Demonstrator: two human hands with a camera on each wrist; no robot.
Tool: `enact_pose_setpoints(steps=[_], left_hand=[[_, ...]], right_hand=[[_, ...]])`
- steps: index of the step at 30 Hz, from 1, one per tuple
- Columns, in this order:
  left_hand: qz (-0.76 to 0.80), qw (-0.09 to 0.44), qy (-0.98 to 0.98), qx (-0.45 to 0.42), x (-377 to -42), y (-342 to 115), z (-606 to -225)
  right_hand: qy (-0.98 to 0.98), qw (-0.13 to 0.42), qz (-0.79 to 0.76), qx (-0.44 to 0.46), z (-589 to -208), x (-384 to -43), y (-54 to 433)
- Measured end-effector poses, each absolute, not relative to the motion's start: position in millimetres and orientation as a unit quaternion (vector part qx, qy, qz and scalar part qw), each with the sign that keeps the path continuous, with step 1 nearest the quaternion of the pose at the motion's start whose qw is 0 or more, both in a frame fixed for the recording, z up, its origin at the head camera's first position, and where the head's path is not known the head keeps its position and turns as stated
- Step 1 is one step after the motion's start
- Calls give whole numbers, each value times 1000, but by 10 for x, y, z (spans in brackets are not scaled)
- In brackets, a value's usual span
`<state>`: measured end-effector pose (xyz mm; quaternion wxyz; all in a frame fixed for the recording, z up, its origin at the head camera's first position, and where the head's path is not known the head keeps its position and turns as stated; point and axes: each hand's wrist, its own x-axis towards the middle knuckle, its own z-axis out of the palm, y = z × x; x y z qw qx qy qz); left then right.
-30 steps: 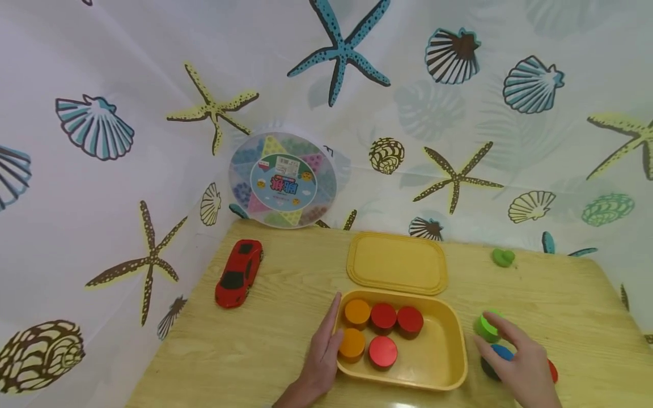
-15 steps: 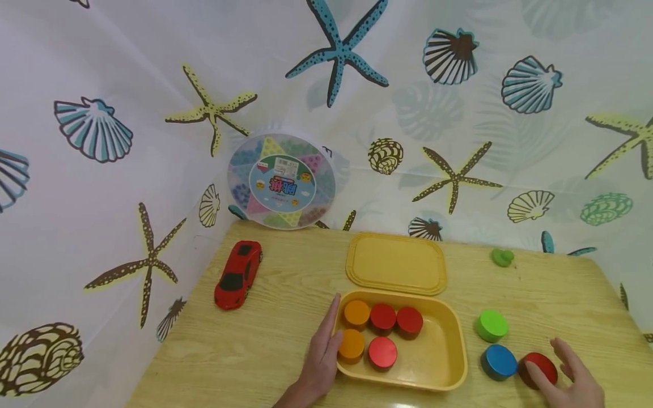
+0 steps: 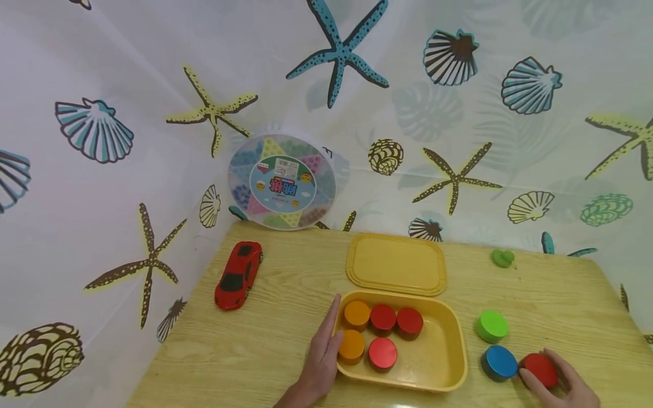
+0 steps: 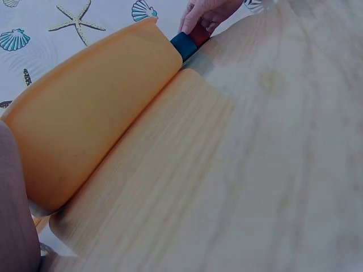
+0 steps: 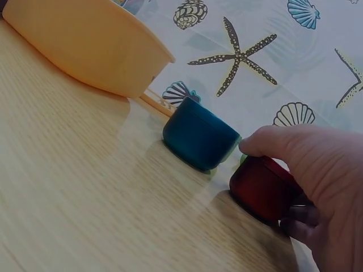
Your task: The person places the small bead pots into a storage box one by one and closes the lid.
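My left hand [image 3: 320, 360] rests along the left wall of a yellow plastic box [image 3: 454, 377], its fingers straight and its thumb by the rim. Inside sit two orange round blocks [image 3: 356, 313] and three red ones [image 3: 382, 352], all in the left and middle part. To the right of the box my right hand [image 3: 566, 382] holds another red round block [image 3: 541, 369] on the table, thumb on one side and fingers on the other. Immediately left of it stands a blue round block [image 3: 499, 362], and a green one [image 3: 492, 326] lies behind that.
A flat yellow lid [image 3: 397, 263] lies behind the box. Off to the left is a red toy car [image 3: 238, 275]. A small green toy duck [image 3: 503, 258] sits at the back right. A round game board [image 3: 282, 181] leans on the patterned cloth.
My right hand has moved right from above the green and blue blocks and closed around the red block. My left hand and the box have stayed put.
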<state>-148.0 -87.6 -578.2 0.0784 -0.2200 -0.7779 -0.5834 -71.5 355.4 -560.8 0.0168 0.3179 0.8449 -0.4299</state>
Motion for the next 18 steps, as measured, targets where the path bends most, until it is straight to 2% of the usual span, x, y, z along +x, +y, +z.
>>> enact_pose_setpoints(steps=[11,18], left_hand=[[-592,76,-768,-232,-1489,-881,-5799],[-593,79,-767,-231,-1483,-885,-5796]], right_hand=[[854,-46,-404,325,-5789,-660,3574],[840,-46,-410,353,-5757,-681,3544]])
